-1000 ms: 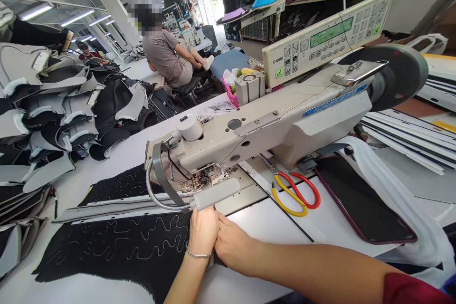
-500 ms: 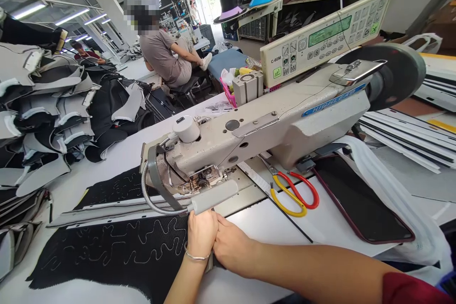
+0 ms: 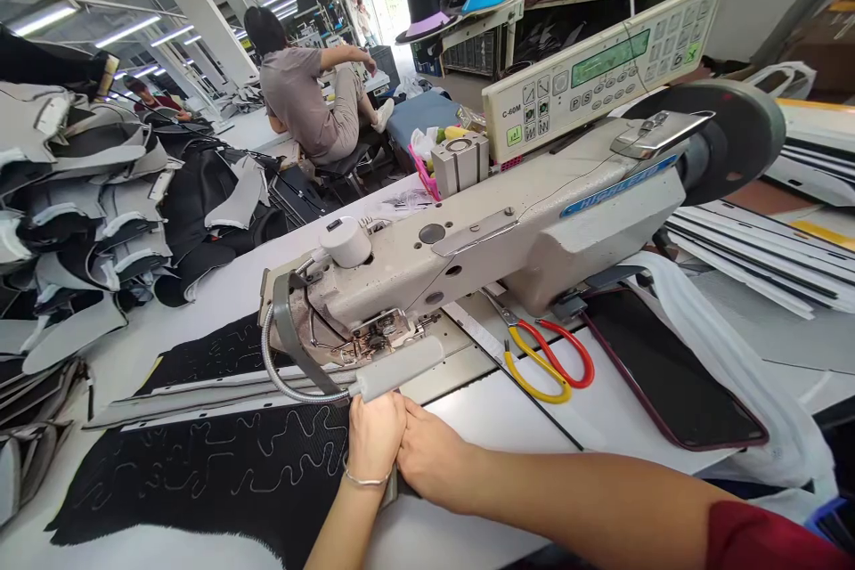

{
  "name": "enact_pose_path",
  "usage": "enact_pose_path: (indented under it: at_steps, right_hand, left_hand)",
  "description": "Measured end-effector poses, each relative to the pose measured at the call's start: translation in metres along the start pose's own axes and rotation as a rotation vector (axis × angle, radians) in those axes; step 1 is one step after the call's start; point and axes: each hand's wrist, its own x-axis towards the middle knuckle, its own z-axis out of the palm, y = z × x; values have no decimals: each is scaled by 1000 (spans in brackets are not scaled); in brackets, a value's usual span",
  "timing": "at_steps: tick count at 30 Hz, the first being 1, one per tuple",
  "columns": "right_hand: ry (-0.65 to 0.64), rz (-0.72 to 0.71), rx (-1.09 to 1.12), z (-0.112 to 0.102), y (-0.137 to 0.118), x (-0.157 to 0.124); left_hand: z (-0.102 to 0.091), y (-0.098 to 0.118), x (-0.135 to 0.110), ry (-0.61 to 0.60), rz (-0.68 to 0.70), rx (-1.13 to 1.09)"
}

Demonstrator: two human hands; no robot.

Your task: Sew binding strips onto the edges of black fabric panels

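Note:
A beige industrial sewing machine (image 3: pixel 508 240) stretches across the white table (image 3: pixel 508 419). Under its needle end lies a black quilted fabric panel (image 3: pixel 214 463) with wavy grey stitching and a grey strip (image 3: pixel 200 387) along its far edge. My left hand (image 3: pixel 375 436), with a thin bracelet, is curled on the fabric's right edge just below the machine's grey lamp tube (image 3: pixel 397 367). My right hand (image 3: pixel 434 459) presses against it from the right, fingers folded onto the same edge. Both fingertips are hidden from me.
Red and yellow scissors (image 3: pixel 551 361) lie right of the needle, beside a dark tablet (image 3: pixel 668 374) and white fabric (image 3: pixel 735 356). Stacks of grey and black cut pieces (image 3: pixel 86 196) fill the left. A person (image 3: pixel 307 98) sits behind. The control panel (image 3: pixel 601 71) stands above the machine.
The black fabric has slid slightly leftward under the machine. My hands stay together at its right edge. The seated person behind has shifted an arm.

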Motion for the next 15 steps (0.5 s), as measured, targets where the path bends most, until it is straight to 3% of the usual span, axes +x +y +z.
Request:
enact_pose_path:
  at_steps: [8, 15]
  right_hand:
    - [17, 1, -25, 2, -1, 0]
    - [58, 10, 28, 12, 2, -1]
  left_hand:
    - [-4, 0, 1, -29, -8, -20]
    - [7, -3, 0, 134, 21, -38]
